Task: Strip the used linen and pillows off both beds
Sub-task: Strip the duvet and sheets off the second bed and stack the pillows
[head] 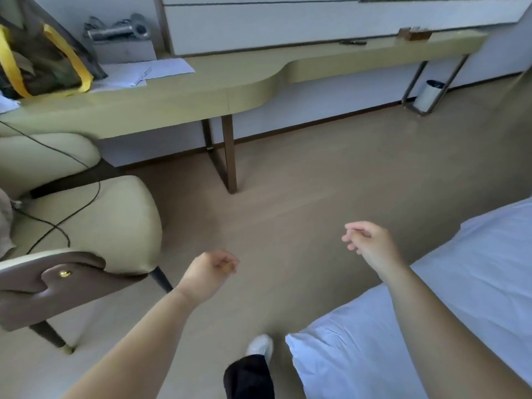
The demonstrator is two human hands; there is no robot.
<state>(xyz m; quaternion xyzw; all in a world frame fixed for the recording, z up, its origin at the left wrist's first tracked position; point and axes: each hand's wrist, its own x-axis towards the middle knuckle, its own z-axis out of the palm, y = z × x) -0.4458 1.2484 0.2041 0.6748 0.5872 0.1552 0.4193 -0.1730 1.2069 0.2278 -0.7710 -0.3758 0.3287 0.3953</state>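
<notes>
The left hand (211, 272) was empty, fingers curled together; the right hand (371, 243) was empty, fingers loosely apart. The white linen (475, 269) lay on the bed (331, 367) at the lower right.

We see a hotel-style bedroom. A long pale olive desk (230, 82) with a rounded front and dark metal legs runs along the white-panelled wall (259, 21). Opposite the desk, across the beige floor (316, 174), lies the corner of a bed (446, 312) made up in white linen. A cream upholstered chair (95, 220) with a brown back stands at the desk's left end. A small white waste bin (428, 95) sits under its right end, and white paper sheets (149, 72) lie on its top.
</notes>
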